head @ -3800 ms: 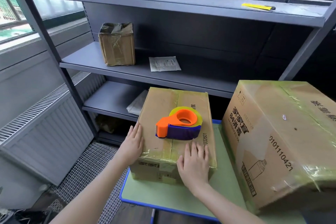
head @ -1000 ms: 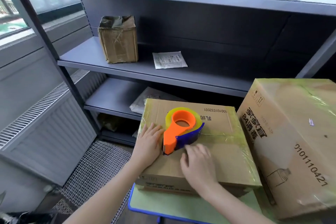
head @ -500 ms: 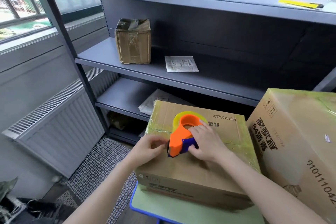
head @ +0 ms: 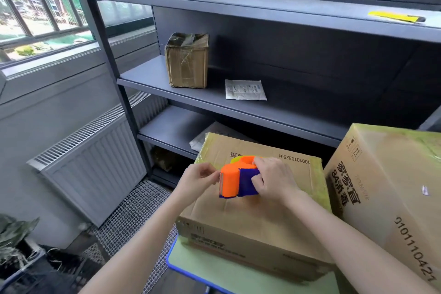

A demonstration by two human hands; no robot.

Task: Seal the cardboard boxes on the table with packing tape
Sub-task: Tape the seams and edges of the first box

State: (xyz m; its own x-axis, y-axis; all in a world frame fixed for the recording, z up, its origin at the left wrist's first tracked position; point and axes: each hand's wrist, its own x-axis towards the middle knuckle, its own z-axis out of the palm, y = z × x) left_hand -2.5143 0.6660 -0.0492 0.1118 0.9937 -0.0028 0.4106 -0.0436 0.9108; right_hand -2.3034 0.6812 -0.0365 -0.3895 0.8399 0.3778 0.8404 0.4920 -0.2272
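A flat cardboard box [head: 250, 219] lies on the green table [head: 214, 277], with yellowish tape along its edges. Above its top, my right hand [head: 272, 180] grips an orange and blue tape dispenser [head: 235, 181] by its blue body and roll. My left hand [head: 199, 179] pinches at the dispenser's toothed front end, where the tape end sits. The tape itself is hard to see. A larger taped box [head: 391, 188] stands tilted at the right, touching the flat box.
Behind the table is a dark metal rack [head: 274, 100] holding a small taped box [head: 187, 61], a white paper packet [head: 245, 89] and, higher up, a yellow utility knife [head: 396, 16]. A white radiator [head: 95, 164] and a window are at the left.
The dispenser was lying on the box a second ago. My right hand has lifted it off the box top, and my left hand has moved to its front end.
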